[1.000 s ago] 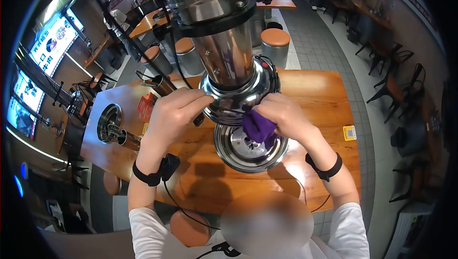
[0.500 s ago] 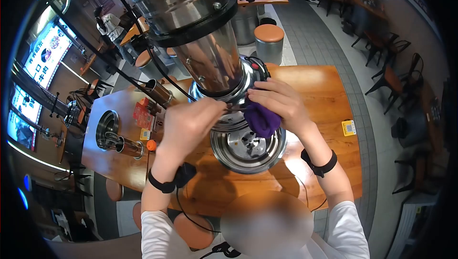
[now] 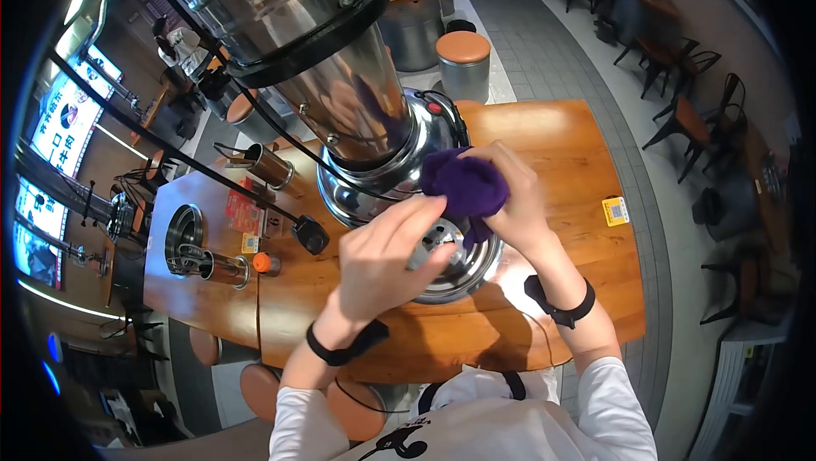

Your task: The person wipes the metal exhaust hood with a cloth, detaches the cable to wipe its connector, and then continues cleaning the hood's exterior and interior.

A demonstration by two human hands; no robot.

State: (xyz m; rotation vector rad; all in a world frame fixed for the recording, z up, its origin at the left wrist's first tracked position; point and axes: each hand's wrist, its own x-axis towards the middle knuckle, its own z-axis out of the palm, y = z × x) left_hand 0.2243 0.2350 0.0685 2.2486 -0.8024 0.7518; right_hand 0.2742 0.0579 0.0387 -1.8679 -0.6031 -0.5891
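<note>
Clamped the right hand [image 3: 520,206] on a purple cloth [image 3: 466,182] pressed to the base of the steel hood [image 3: 374,174], above the grill pan [image 3: 466,272] in the desk [image 3: 565,142]; rested the left hand [image 3: 382,261], fingers spread and empty, over the pan's rim. Likely risked the cloth slipping off slick metal into the pan, or a hard push swinging the hood.

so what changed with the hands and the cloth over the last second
The left hand left the left rim of the steel hood and slid right, and is now over the grill pan. The right hand carried the purple cloth up from the hood's lower rim onto its flared side. Unchanged: the cloth stays in the right hand's grip, and the hood hangs over the pan.
</note>
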